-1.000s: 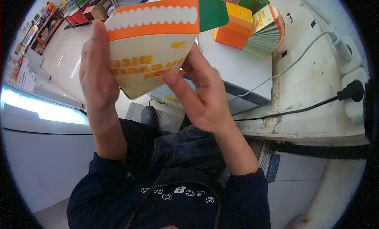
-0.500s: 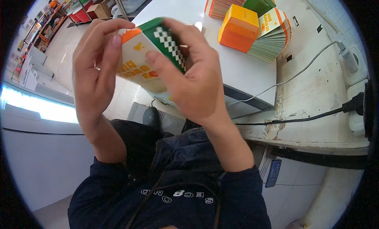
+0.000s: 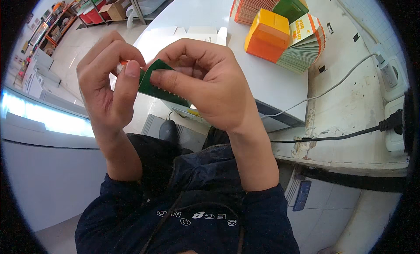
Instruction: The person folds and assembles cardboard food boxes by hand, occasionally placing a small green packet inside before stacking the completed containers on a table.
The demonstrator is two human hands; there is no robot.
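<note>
Both hands hold a printed cardboard carton (image 3: pixel 151 88) in front of my chest, its green panel toward me. My left hand (image 3: pixel 109 79) pinches its left edge between thumb and bent fingers, where a bit of orange shows. My right hand (image 3: pixel 210 83) grips the other side, thumb pressed on the green panel and fingers curled behind. Much of the carton is hidden by my hands. Just beyond them, white card with flaps (image 3: pixel 199 34) shows over the table; I cannot tell whether it belongs to the carton.
On the white table (image 3: pixel 236 61) stand yellow-orange cartons (image 3: pixel 267 35) and fanned stacks of flat printed cartons (image 3: pixel 302 50). A grey cable (image 3: pixel 326 85) runs to wall sockets at right, with a black cable (image 3: pixel 337 133) below. Shelving with a cardboard box (image 3: pixel 114 8) is at far left.
The carton has turned in my hands: its white-and-yellow printed face is out of sight and the green panel faces me. White card now shows beyond my hands.
</note>
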